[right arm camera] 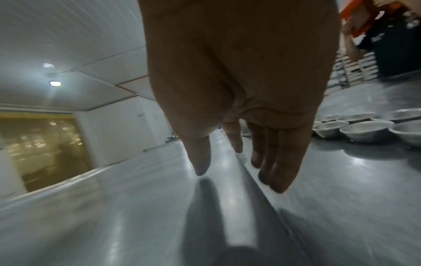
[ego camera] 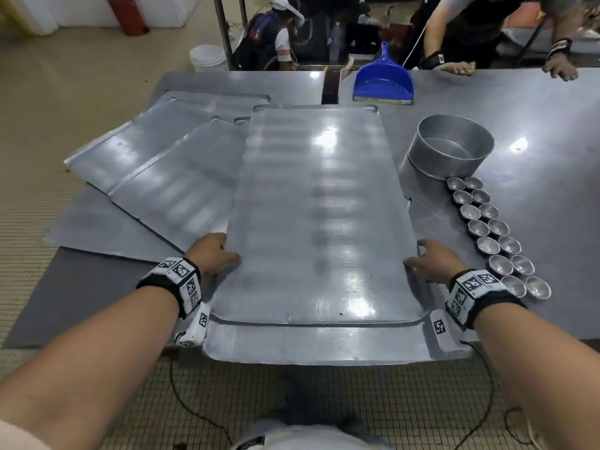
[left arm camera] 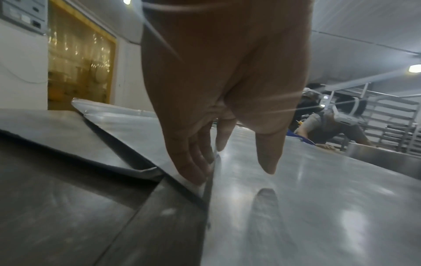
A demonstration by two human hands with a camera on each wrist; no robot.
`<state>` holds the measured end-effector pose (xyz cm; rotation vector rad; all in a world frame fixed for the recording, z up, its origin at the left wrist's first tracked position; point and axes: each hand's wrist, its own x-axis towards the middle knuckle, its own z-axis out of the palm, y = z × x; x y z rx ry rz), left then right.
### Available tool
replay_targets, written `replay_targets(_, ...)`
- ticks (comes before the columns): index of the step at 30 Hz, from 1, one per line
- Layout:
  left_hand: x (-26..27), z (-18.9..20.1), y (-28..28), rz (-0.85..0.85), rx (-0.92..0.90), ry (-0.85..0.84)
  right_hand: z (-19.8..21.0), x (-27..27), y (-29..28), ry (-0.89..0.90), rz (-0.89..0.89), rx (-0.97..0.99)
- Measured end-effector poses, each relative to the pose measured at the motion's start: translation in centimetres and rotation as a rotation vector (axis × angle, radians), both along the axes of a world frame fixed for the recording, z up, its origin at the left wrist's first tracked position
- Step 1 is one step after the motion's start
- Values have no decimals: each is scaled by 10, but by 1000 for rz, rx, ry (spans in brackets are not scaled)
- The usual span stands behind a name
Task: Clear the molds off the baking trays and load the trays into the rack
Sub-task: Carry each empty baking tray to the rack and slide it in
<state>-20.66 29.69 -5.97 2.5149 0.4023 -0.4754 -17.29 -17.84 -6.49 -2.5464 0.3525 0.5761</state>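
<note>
- Steel tabletop [ego camera: 535,131] carries overlapped baking trays; small molds [ego camera: 496,237] are lined in two rows at the right, off the trays.
- Top tray [ego camera: 318,206] is bare; its long axis runs straight away from the person, near short end overhanging the tabletop edge.
- Left hand [ego camera: 212,253] and right hand [ego camera: 433,259] are set on the opposite long edges, equally near.
- Grip: thumbs on top, fingers [left arm camera: 193,162] hooked at the rim; each hand is judged grasping the top tray.

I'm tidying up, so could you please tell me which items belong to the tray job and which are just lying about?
Job: flat metal baking tray gripped by both hands; overlapping trays; small round metal molds.
Lying about: blue plastic dustpan; round metal cake tin; white buckets.
</note>
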Motion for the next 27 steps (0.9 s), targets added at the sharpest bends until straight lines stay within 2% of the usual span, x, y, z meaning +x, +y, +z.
replay_targets(2, -17, 0, -8, -61, 96, 7, 5, -10, 2, -68, 82, -86)
replay_targets(5, -46, 0, -27, -122, 213, -25, 14, -30, 16, -168, 194, -97)
replay_targets(13, -129, 9, -104, -319, 133, -35, 9, -112, 71, -233, 569, 8)
replay_targets(20, -162, -3, -112, -373, 170, -100, -9, -158, 84, -349, 699, -55)
replay_targets(27, -172, -9, -109, -370, 148, -165, -20, -175, 83, -385, 650, -67)
